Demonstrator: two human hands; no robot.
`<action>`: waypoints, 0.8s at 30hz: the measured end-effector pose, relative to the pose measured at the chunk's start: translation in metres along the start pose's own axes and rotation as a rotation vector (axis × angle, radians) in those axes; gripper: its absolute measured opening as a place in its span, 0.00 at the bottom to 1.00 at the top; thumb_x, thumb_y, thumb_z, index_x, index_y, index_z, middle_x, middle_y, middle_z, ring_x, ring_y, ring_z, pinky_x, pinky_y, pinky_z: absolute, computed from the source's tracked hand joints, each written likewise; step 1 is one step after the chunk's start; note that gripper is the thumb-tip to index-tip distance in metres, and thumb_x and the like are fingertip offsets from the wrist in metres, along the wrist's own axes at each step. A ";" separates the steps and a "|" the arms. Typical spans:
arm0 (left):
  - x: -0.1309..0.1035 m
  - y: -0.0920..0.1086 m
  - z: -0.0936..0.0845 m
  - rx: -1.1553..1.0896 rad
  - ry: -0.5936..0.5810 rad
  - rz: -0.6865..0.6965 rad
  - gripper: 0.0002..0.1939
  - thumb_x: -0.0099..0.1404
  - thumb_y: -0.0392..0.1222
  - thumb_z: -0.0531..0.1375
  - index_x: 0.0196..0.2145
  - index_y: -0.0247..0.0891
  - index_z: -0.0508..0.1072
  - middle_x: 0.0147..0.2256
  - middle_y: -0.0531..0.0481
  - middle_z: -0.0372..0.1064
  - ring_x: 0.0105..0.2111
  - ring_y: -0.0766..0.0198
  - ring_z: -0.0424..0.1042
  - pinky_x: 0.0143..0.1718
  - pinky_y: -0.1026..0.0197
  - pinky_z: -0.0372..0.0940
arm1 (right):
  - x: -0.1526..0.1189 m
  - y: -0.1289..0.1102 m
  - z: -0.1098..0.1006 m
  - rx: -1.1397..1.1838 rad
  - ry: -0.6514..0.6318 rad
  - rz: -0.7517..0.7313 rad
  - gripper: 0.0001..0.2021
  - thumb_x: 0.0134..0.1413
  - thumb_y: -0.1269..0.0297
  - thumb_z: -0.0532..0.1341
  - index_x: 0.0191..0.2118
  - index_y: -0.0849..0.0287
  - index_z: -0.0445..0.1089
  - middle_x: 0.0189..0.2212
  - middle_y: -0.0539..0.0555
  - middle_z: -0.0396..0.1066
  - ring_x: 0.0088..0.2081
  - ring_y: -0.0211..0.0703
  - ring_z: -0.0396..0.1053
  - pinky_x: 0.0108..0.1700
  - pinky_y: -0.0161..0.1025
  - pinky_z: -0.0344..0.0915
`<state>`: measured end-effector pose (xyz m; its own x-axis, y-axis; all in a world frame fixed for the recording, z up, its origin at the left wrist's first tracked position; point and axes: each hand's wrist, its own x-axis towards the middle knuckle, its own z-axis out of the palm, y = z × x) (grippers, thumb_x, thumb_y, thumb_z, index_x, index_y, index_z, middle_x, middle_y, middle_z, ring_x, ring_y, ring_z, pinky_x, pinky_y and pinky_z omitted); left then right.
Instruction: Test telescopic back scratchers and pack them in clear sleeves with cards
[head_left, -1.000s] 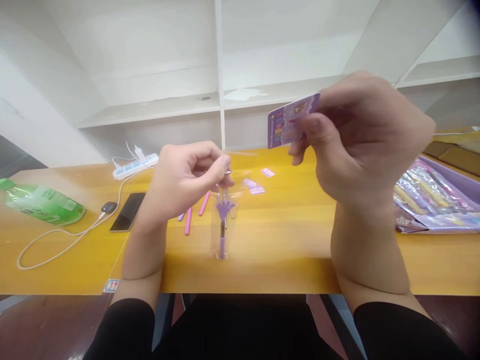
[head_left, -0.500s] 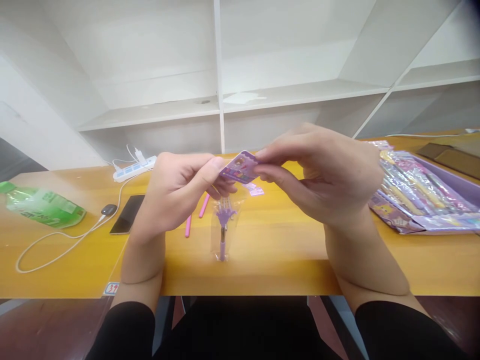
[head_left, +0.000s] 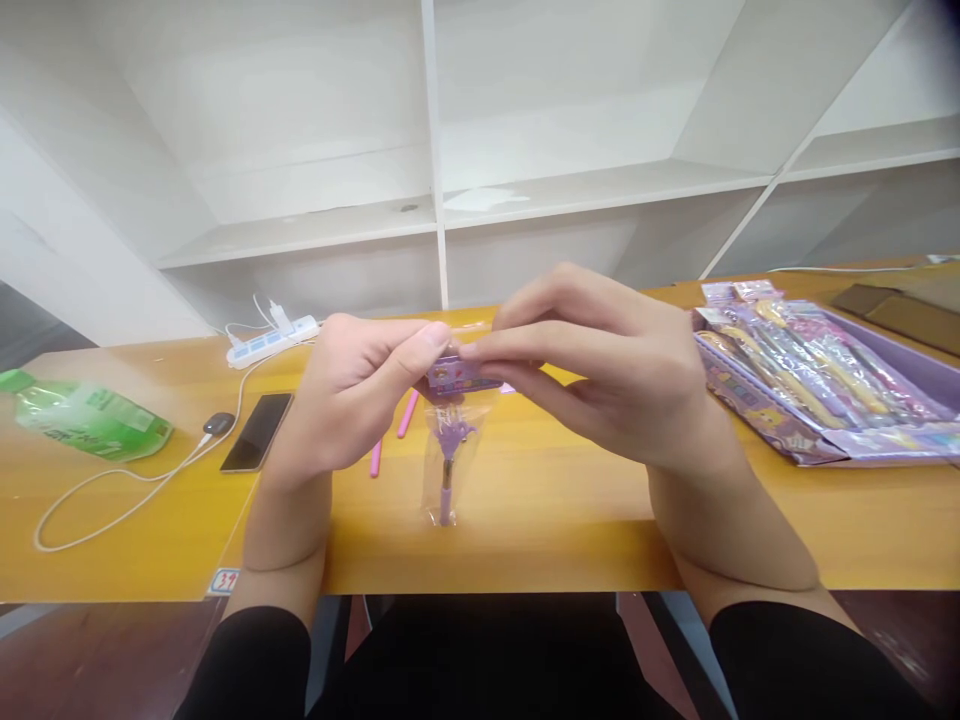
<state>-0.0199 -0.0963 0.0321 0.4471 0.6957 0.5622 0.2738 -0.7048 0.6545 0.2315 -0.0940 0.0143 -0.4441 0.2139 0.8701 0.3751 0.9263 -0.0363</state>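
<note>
Between my hands is a small printed purple card (head_left: 456,374), now seen as a narrow strip at the top of a clear plastic bag (head_left: 469,445). A pen with a purple hand-shaped top (head_left: 447,465) is inside the bag, which hangs or lies below the card; I cannot tell which. My left hand (head_left: 360,390) is closed, pinching the card's left end with the thumb on top. My right hand (head_left: 607,375) pinches the card's right part between thumb and fingers. Two pink sticks (head_left: 376,457) lie on the table by my left hand.
On the right stands a purple display box (head_left: 799,445) of bagged pens. To the left are a phone (head_left: 257,432), a green bottle (head_left: 90,415), a white cable (head_left: 142,478) with a small black device, and a power strip (head_left: 270,342). White shelving (head_left: 570,205) rises behind the table.
The card has turned from a tilted, broad face to a narrow level strip. My right hand has moved left and slightly down, closer to my left hand, uncovering more of the display box.
</note>
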 end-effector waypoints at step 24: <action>0.000 0.004 -0.006 0.137 -0.101 0.067 0.23 0.85 0.57 0.58 0.44 0.45 0.89 0.29 0.50 0.83 0.34 0.56 0.87 0.30 0.61 0.80 | -0.001 -0.002 0.005 0.366 -0.364 0.528 0.40 0.64 0.49 0.78 0.74 0.49 0.63 0.43 0.51 0.83 0.40 0.46 0.81 0.39 0.42 0.78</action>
<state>-0.0241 -0.0980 0.0383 0.5495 0.6343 0.5438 0.3510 -0.7659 0.5387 0.2274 -0.0947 0.0109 -0.5451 0.6902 0.4758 0.3460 0.7022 -0.6222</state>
